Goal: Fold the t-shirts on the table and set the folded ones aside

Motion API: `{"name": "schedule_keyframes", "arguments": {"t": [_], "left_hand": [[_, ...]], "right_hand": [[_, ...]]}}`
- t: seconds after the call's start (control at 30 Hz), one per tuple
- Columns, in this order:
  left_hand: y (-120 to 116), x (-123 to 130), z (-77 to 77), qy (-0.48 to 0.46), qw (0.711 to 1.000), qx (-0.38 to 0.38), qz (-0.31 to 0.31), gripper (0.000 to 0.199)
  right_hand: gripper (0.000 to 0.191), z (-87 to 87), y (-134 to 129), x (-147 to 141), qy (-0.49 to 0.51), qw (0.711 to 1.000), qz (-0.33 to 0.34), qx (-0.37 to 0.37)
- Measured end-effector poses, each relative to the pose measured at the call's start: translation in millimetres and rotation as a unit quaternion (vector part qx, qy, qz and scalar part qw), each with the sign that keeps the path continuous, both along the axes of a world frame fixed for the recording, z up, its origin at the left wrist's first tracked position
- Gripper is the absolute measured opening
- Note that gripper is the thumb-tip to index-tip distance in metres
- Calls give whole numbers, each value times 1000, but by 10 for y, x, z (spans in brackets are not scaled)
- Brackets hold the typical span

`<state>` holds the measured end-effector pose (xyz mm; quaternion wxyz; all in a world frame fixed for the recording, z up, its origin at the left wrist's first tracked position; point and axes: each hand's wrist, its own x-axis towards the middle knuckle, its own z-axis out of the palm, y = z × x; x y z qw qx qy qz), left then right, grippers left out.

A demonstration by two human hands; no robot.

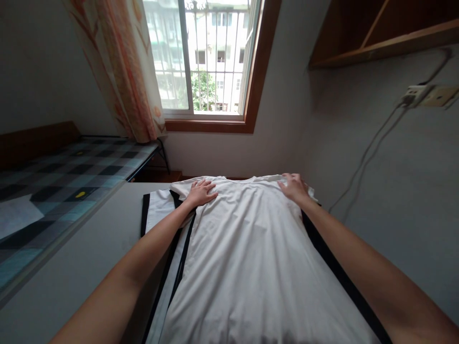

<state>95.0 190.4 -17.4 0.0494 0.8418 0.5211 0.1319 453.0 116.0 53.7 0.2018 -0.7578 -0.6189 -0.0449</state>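
Observation:
A white T-shirt [247,248] lies spread out with its collar at the far end, wrinkled lengthwise. Beneath it, a white garment with black edges [159,205] sticks out on the left, and black strips show along the right side too. My left hand [202,192] rests on the shirt's left shoulder, palm down with fingers spread. On the right shoulder lies my right hand [294,187], its fingers apart and slightly bent over the cloth. Neither hand visibly pinches the fabric.
A grey surface [89,248] extends to the left. Beyond it stands a bed with a checked cover [103,165] and a paper [19,215]. Ahead are a curtain [125,71] and barred window. Cables [366,153] hang from a socket on the right wall, below a wooden shelf [380,45].

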Motion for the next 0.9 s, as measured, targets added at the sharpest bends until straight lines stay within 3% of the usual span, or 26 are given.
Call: {"name": "schedule_keyframes", "arguments": {"t": [0.17, 0.23, 0.3, 0.47, 0.6, 0.8, 0.9], "left_hand": [[-107, 10, 34, -24, 997, 66, 31, 40], [-165, 4, 61, -44, 991, 113, 62, 32], [-215, -12, 88, -65, 988, 108, 90, 29], [-350, -101, 132, -100, 986, 4, 134, 29], [-549, -271, 106, -122, 989, -21, 78, 32], [-928, -588, 46, -201, 979, -13, -10, 28], [-1150, -669, 72, -189, 981, 14, 31, 24]], "right_hand": [[36, -399, -305, -628, 10, 991, 122, -51], [36, -534, -427, -774, 14, 986, 151, -67], [36, -599, -518, -860, 14, 983, 167, -79], [34, -570, -682, -899, 13, 979, 181, -96], [39, -584, -917, -887, 13, 977, 183, -109], [59, -606, -1464, -900, 10, 968, 211, -140], [51, -565, -1690, -846, 51, 966, 235, -99]]}}
